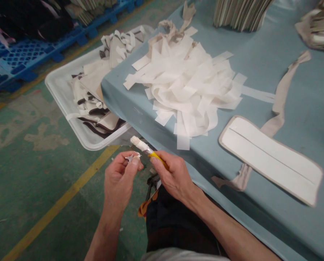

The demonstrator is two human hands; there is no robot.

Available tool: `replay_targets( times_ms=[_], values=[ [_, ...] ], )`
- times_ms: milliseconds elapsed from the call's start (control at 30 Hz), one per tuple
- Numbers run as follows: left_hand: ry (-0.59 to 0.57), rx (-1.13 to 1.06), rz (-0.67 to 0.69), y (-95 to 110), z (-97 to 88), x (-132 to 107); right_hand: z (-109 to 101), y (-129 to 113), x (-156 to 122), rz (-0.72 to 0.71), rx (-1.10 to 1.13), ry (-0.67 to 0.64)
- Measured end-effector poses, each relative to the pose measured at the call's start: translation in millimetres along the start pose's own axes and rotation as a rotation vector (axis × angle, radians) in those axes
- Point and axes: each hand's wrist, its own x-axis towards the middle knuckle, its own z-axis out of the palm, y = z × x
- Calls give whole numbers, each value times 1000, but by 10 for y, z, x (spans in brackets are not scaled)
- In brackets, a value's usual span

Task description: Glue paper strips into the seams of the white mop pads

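My right hand [174, 177] is closed round a small brush [144, 146] with a yellow handle and a white, glue-caked tip that points up and left. My left hand [121, 177] is just left of it, thumb and fingers pinched on a small whitish scrap [132, 157] close to the brush tip. Both hands hover over my lap, below the near edge of the blue-grey table [273, 65]. On the table to the right lies a white rectangular pad [270, 159] with a beige border and beige straps.
A heap of white paper strips [189, 83] lies on the table's left part. A white tray [61, 90] of fabric pieces sits on the green floor beside the table. Stacked pieces [240, 12] stand at the back. Blue pallets [20, 58] are far left.
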Motion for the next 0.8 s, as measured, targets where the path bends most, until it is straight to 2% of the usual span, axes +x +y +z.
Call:
replay_targets(
  times_ms=[100, 200, 800],
  values=[
    [-12, -12, -14, 23, 51, -11, -18, -44, -25, -112, -96, 46],
    [-15, -18, -31, 52, 82, -30, -23, -49, -33, -159, -160, 77],
    [-27, -73, 19, -35, 128, 66, -14, 26, -32, -236, -271, 139]
  ],
)
